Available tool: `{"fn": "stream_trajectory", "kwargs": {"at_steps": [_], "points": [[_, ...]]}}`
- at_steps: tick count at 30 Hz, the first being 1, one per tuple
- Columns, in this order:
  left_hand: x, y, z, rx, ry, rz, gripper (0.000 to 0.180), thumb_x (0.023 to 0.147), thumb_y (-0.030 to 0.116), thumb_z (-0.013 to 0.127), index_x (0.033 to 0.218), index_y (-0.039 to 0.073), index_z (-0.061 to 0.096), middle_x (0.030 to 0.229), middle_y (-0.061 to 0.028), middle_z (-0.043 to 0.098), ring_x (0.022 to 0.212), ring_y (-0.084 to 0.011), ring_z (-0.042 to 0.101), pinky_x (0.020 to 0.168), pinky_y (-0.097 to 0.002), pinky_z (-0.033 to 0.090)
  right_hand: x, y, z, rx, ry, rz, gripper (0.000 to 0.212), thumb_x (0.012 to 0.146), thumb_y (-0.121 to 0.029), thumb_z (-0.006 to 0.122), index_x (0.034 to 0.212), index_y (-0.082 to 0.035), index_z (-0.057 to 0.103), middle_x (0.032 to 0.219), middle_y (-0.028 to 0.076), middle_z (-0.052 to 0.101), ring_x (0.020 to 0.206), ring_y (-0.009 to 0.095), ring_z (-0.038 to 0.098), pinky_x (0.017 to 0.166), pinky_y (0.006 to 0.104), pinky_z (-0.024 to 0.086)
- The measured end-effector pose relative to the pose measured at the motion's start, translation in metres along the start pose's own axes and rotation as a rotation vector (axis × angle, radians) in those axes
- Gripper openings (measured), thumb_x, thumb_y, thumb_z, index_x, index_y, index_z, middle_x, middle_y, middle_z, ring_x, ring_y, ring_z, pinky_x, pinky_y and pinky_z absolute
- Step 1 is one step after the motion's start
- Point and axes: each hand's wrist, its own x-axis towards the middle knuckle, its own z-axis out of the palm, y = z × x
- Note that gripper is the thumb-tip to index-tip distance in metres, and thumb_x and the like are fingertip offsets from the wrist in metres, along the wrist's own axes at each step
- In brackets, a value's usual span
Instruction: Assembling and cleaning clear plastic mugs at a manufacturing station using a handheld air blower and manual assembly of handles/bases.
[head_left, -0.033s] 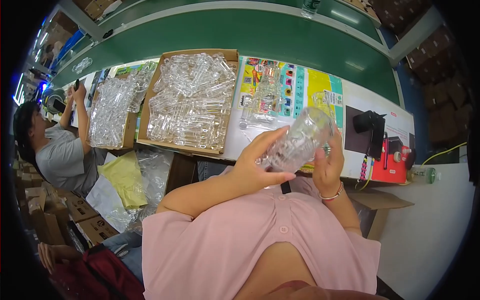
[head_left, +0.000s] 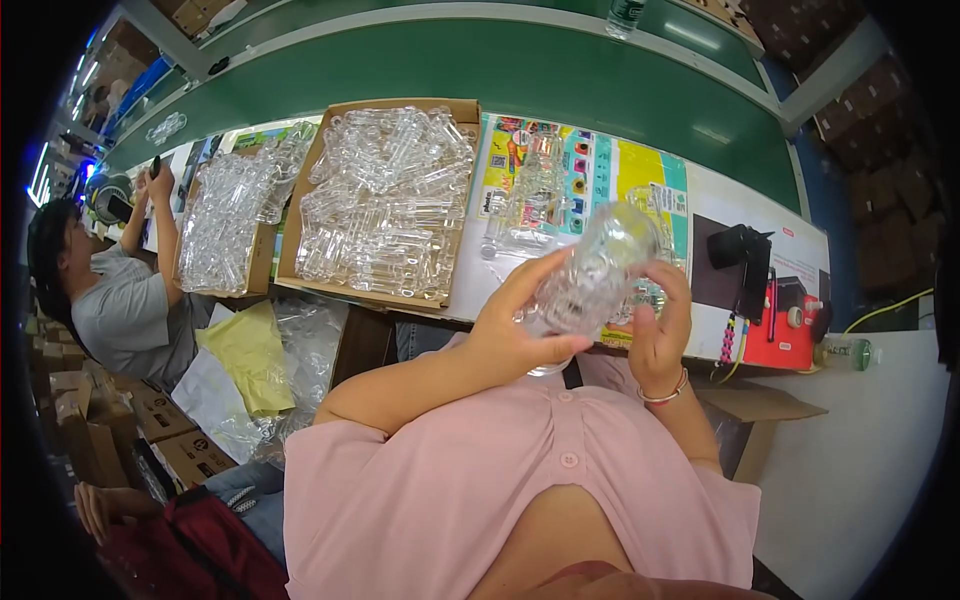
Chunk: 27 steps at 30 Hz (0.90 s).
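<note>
My left hand [head_left: 525, 320] is wrapped round a bulky, clear, roughly cylindrical piece [head_left: 600, 268], its thumb along the near side. The piece is tilted, its rounded end toward the upper right; glare hides whether it is one part or a bundle. My right hand [head_left: 660, 335] is at its right side, thumb and fingers curved and apart, fingertips close to the piece; contact is unclear. Beyond my hands, more clear parts [head_left: 535, 190] lie on a colourful printed sheet. Left of them, a shallow cardboard box [head_left: 475, 118] holds a heap of clear, rod-like parts [head_left: 385, 200].
A second box of clear parts [head_left: 220, 215] stands further left, near a co-worker in a grey shirt [head_left: 125, 310]. To the right are a black device [head_left: 740, 255], a tape roll [head_left: 795, 317] and a bottle [head_left: 848, 352]. Yellow paper [head_left: 250, 360] hangs below the bench.
The clear piece has turned slightly in my left hand. My right hand's fingers have drawn back from behind the piece to its right side.
</note>
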Motion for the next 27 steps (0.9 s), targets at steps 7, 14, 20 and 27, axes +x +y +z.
{"fn": "stream_trajectory", "kwargs": {"at_steps": [7,14,20,27], "points": [[0.017,-0.008,0.006,0.32,-0.173,0.266,0.084,0.082,0.043,0.056,0.138,0.001,0.01,0.137,-0.0233,0.02,0.128,-0.0365,0.022,0.104,-0.0408,0.02,-0.014,-0.004,0.017,0.363,-0.169,0.366,0.082,0.074,-0.023,0.068,0.135,-0.005,0.016,0.124,0.014,0.038,0.104,0.021,0.047,0.083,0.0322,0.044],[0.048,-0.023,-0.017,0.996,0.008,0.421,0.052,0.079,0.03,0.06,0.125,0.011,0.045,0.136,-0.0192,0.029,0.126,-0.0387,0.025,0.102,-0.0471,0.023,0.005,0.01,0.006,0.739,0.022,0.658,0.074,0.079,-0.01,0.058,0.136,-0.005,0.012,0.127,0.013,0.035,0.113,0.024,0.042,0.089,0.0348,0.043],[0.063,-0.055,-0.025,1.335,0.062,0.194,0.047,0.075,0.025,0.063,0.118,0.011,0.05,0.135,-0.0208,0.029,0.119,-0.0448,0.033,0.093,-0.0503,0.033,0.022,0.038,0.003,0.742,0.092,0.613,0.063,0.081,-0.01,0.054,0.134,-0.002,0.02,0.125,0.014,0.04,0.111,0.023,0.045,0.09,0.0334,0.041],[0.056,-0.053,-0.039,1.408,0.139,0.192,0.049,0.076,0.027,0.062,0.121,0.013,0.049,0.133,-0.021,0.033,0.118,-0.0405,0.036,0.093,-0.0487,0.034,0.025,0.042,0.011,1.016,0.072,0.736,0.047,0.084,-0.009,0.048,0.128,-0.003,0.032,0.113,0.01,0.05,0.1,0.018,0.051,0.085,0.0305,0.042]]}}
